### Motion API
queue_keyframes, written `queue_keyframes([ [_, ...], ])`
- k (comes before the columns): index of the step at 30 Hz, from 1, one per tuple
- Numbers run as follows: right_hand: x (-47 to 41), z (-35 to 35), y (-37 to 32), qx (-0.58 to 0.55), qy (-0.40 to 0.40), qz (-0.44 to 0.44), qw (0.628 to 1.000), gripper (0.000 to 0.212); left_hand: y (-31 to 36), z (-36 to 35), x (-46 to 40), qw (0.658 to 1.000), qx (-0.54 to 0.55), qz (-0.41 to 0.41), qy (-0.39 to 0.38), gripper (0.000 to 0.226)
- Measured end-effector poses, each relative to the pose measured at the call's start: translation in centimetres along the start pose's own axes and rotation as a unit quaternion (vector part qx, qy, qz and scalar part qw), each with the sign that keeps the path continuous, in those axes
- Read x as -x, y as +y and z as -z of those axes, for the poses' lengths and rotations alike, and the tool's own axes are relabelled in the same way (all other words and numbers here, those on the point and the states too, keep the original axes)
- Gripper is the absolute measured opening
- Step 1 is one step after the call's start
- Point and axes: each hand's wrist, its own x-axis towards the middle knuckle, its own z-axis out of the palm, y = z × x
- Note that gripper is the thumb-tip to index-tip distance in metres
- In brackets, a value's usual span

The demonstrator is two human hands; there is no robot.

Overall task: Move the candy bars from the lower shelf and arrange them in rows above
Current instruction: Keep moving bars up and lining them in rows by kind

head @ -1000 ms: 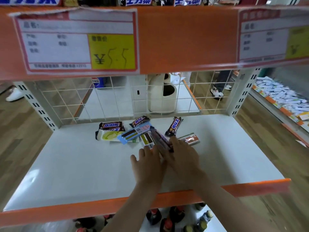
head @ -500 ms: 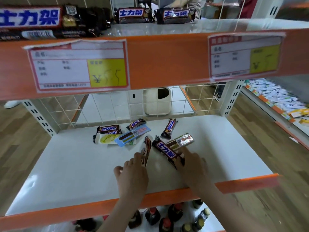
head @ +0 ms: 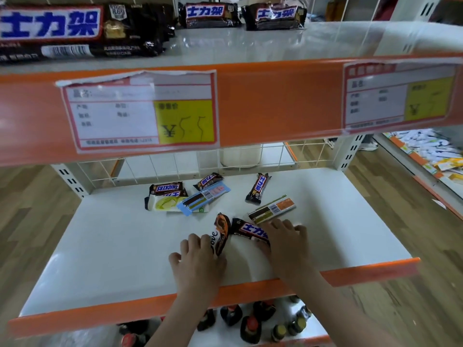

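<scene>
Left hand (head: 200, 261) grips the Dove bar (head: 221, 233) on the lower shelf (head: 100, 259); right hand (head: 288, 241) holds the dark Snickers bar (head: 250, 231) just beside it. Behind them, more bars lie scattered near the wire back. Up on the upper shelf (head: 275, 41), big Snickers packs (head: 75, 31) sit along the left.

Lay scattered on white lower shelf (head: 100, 246): dark candy bars (head: 259, 187); three already above on upper shelf (head: 275, 43).

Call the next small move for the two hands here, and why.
Probably lift both hands to the upper shelf. The left hand already grips the brown-and-orange Dove bar, the right hand holds the dark Snickers bar with blue lettering, and that shelf has bare space beside its Snickers packs.
</scene>
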Motion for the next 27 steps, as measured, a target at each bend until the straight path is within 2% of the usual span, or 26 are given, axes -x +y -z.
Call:
queue_keyframes([
  [4,0.0,0.4,0.7,0.002,0.000,-0.011,1.000,0.042,-0.2,0.5,-0.1,1.000,-0.006,0.004,-0.019,0.033],
  [8,-0.3,1.0,1.7,0.005,-0.016,0.007,1.000,0.044,-0.8,0.7,-0.3,0.998,-0.036,-0.040,-0.010,0.042],
  [13,-0.8,1.3,1.8,0.034,-0.034,0.032,0.998,0.044,-0.8,1.1,-1.4,0.996,-0.063,-0.063,-0.013,0.038],
  [17,-0.3,1.2,2.0,0.052,0.042,0.039,0.997,0.054,-0.7,1.8,-1.3,0.991,-0.100,-0.084,-0.008,0.037],
  [19,0.2,1.3,2.0,0.047,0.084,0.041,0.995,0.056,-1.0,2.1,-1.3,0.990,-0.089,-0.101,0.029,0.039],
  [22,0.6,1.9,2.0,0.058,0.132,0.044,0.989,0.052,-1.6,1.8,-1.6,0.981,-0.101,-0.143,0.078,0.046],
  [27,1.9,2.3,2.1,0.080,0.186,0.032,0.979,0.046,-1.7,3.3,-0.5,0.971,-0.127,-0.166,0.116,0.044],
])
